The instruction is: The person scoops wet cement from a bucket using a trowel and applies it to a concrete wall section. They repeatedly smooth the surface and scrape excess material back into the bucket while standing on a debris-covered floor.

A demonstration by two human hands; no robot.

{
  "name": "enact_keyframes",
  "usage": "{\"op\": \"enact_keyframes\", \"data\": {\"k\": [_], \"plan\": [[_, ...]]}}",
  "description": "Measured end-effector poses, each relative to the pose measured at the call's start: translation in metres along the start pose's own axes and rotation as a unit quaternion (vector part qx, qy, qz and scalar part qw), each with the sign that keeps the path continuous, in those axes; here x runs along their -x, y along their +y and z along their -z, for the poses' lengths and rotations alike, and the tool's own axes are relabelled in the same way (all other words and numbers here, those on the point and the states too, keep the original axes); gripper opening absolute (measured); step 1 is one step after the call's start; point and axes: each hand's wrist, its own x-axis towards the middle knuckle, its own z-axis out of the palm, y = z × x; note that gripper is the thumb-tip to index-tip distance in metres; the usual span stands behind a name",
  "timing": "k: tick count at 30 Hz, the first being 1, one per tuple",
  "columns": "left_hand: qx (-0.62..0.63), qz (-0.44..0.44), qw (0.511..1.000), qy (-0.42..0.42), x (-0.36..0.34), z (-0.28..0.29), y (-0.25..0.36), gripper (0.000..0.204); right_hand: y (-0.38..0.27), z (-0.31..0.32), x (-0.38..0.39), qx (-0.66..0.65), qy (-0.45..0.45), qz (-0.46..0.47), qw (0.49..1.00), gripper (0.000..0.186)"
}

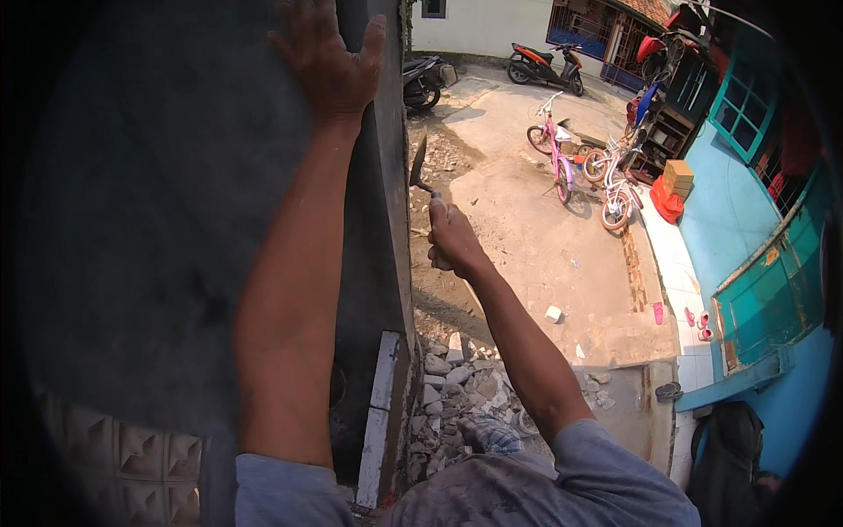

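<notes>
My left hand [329, 66] is raised high with thumb and fingers spread, lying against the dark grey wall [158, 202] near its vertical edge; its fingertips run toward the top of the picture. Lower and to the right, my right hand [452, 235] is wrapped round the handle of a small trowel [419, 165]. The trowel's pointed metal blade stands upward, just to the right of the wall's edge. Whether the blade touches the wall, I cannot tell.
Broken rubble [457, 378] lies at the wall's foot, beside a long pale block [379, 408]. Across the concrete yard stand a pink bicycle [558, 154], a white bicycle [617, 189] and an orange-black scooter [546, 66]. A blue house wall [738, 211] bounds the right side.
</notes>
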Motion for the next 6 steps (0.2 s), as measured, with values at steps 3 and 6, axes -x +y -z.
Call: {"op": "enact_keyframes", "data": {"k": [3, 6], "plan": [[0.008, 0.000, 1.000, 0.001, 0.004, -0.006, 0.000, 0.077, -0.084, 0.041, -0.043, -0.056, 0.012, 0.127, 0.990, 0.040], [0.005, -0.008, 1.000, -0.013, 0.001, -0.003, -0.002, 0.079, -0.114, 0.029, -0.041, 0.054, -0.004, 0.049, 0.997, 0.040]]}}
